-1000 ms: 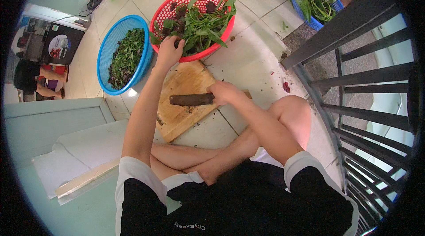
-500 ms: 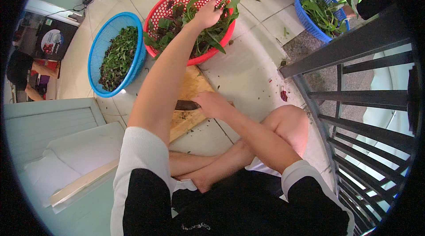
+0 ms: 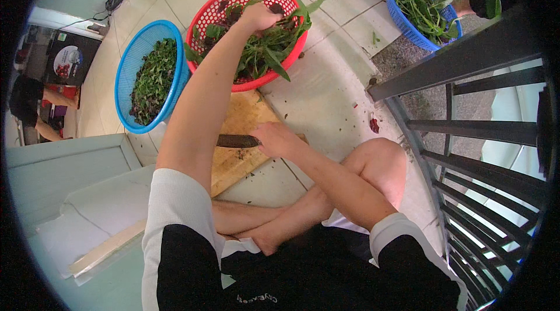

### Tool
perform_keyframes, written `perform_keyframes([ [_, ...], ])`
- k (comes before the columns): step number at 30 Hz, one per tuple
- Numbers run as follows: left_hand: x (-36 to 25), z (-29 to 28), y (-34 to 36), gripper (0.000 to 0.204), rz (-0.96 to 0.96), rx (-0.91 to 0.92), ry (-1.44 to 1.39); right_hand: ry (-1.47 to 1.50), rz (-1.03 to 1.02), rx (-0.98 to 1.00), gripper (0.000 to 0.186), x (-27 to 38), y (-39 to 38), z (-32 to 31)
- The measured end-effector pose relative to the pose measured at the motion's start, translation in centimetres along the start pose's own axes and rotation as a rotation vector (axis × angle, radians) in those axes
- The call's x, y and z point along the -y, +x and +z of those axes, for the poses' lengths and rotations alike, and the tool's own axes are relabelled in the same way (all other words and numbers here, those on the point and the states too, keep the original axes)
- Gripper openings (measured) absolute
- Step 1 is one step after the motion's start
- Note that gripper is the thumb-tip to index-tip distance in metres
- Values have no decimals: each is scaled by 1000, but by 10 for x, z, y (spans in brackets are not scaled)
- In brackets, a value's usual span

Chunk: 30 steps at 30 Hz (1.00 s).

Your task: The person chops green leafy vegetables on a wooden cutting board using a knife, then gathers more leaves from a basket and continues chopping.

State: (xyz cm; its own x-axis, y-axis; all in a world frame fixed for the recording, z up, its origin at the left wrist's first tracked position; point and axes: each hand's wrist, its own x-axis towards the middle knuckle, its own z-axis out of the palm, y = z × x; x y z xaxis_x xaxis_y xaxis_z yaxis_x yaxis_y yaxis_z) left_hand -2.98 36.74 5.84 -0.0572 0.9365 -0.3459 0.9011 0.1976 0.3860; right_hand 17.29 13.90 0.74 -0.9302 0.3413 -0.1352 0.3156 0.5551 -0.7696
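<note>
My left hand (image 3: 261, 17) reaches into a red plastic basket (image 3: 256, 84), its fingers curled around some leafy greens (image 3: 265, 54). Part of the fingers is hidden among the leaves. Long stems and leaves hang over the basket's right rim. Nearer to me, my right hand (image 3: 277, 139) is closed on a knife (image 3: 233, 140), whose dark blade points left above a wooden cutting board (image 3: 233, 165). Small dark scraps lie on the board. My left forearm covers the board's left side.
A blue basket (image 3: 122, 83) of chopped greens stands left of the red one. Another blue basket (image 3: 394, 13) with greens stands far right, beside another person's hand (image 3: 464, 6). Black metal railings (image 3: 478, 130) run along my right. Scraps dot the tiled floor (image 3: 332, 89).
My left hand has shifted left and slightly down within the red basket. My right hand and the knife have moved a little left over the board.
</note>
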Motion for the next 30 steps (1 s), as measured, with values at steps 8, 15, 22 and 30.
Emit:
perform_keyframes([
  [8, 4, 18, 3, 42, -447, -89, 191, -15, 15, 73, 30, -7, 4, 7],
  [15, 25, 17, 2, 45, -428, 76, 322, 73, -28, -59, 14, -4, 6, 15],
  [22, 30, 11, -6, 42, -194, 223, 435, 103, -23, -47, 15, -16, 0, 10],
  [30, 28, -26, -25, 36, -4, 180, 484, 63, -68, -60, 27, -25, 0, 18],
])
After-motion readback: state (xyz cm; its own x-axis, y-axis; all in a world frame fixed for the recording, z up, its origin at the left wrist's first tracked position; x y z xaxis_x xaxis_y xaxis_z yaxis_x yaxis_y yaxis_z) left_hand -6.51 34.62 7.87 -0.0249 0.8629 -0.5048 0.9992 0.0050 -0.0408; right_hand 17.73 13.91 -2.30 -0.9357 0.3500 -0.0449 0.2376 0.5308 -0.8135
